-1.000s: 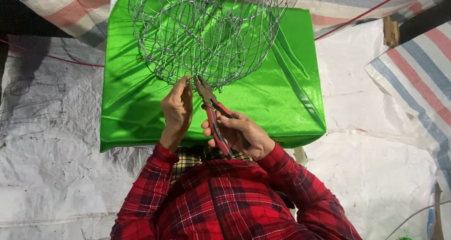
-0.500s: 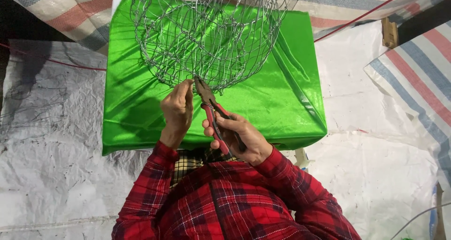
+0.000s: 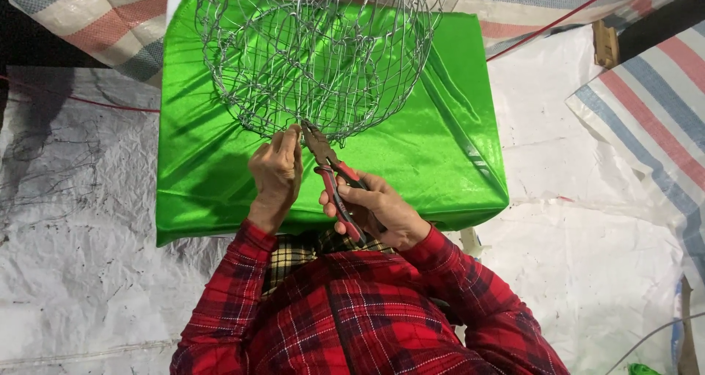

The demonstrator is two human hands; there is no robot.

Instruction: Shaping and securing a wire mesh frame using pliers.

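While you worked at the near rim of the wire mesh basket (image 3: 316, 59), your left hand (image 3: 275, 173) was closed in a pinch on the basket's lower edge wire, fingertips (image 3: 292, 136) touching the mesh approx. at its nearest point to you. Your right hand (image 3: 374, 210) was wrapped round the red handles of the pliers (image 3: 334, 177), fingers curled tight, grip closed on the tool. Pliers pointed up and to your left; the metal nose met the basket rim just beside your left fingertips. Whether the nose was clamped on a wire or only touching it could not be told from this view.

Basket pos.: it sat on the green satin cloth (image 3: 440, 147), which covered a box-shaped work surface in front of you. Basket was a rounded, open-weave form of bare silver wire, its open side toward the camera, upper part cut off by the frame top.

Surroundings: white plastic sheeting (image 3: 81, 272) covered the ground on both sides of the block. Striped tarp (image 3: 653, 103) (red, blue, white) lay at your right and along the top. A thin red cord (image 3: 558, 19) ran diagonally at upper right, near a small wooden block (image 3: 606, 44). Both your sleeves were red plaid (image 3: 352, 316).
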